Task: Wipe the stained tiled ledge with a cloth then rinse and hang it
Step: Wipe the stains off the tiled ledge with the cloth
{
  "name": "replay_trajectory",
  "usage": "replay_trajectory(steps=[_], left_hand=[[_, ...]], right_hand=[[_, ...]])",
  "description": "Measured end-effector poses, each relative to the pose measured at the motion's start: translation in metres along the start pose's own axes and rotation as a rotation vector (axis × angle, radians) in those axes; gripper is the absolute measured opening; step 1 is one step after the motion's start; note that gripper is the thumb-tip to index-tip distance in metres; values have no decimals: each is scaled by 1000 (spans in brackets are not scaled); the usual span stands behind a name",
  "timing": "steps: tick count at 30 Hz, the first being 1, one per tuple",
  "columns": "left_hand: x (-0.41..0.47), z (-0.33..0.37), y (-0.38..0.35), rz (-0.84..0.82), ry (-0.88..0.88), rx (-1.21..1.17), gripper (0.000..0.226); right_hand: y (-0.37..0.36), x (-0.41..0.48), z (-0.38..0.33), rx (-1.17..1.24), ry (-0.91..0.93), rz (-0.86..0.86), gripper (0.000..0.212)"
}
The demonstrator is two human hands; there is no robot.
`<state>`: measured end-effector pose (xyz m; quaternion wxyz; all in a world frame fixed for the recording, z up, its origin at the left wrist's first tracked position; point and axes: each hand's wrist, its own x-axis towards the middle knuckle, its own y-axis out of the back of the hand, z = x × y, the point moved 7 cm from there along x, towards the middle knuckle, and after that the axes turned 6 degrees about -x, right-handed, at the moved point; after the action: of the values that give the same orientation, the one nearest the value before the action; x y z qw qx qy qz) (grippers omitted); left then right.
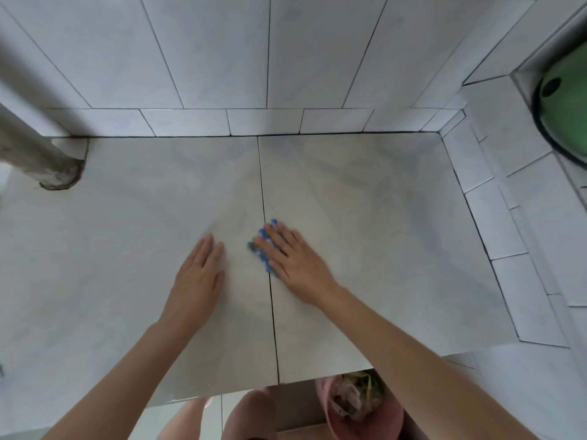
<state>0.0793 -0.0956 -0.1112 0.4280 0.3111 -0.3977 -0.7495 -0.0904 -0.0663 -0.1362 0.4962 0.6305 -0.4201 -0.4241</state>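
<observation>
The tiled ledge [365, 192] is a flat surface of large pale tiles with a dark grout line down its middle. My right hand [295, 265] lies flat on a blue cloth [262, 247], pressing it onto the ledge right beside the grout line. Only the cloth's left edge shows past my fingers. My left hand [198, 277] rests flat on the left tile, fingers together, holding nothing, a short gap from the cloth. Both hands look slightly blurred.
A grey pipe [38, 154] meets the ledge at the far left corner. White tiled walls [222, 58] rise behind and to the right. A green basin [565, 100] sits up at the right. Below the front edge stands a pink bin [359, 408] with rubbish.
</observation>
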Motion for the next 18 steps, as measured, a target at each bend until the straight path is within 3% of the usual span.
replay_trajectory(steps=[5,11,15,18], left_hand=[[-4,5,3,-2,-5,-25,48],[-13,6,2,-50,-5,-51,47],[-17,5,1,-90,-10,-55,47],[-18,4,2,-119,-31,-55,46]], right_hand=[[1,-64,28,-90,-91,41,49],[-15,-179,127,-90,-593,-27,55],[-6,-216,109,-32,-915,87,53],[-12,-202,58,13,-950,97,53]])
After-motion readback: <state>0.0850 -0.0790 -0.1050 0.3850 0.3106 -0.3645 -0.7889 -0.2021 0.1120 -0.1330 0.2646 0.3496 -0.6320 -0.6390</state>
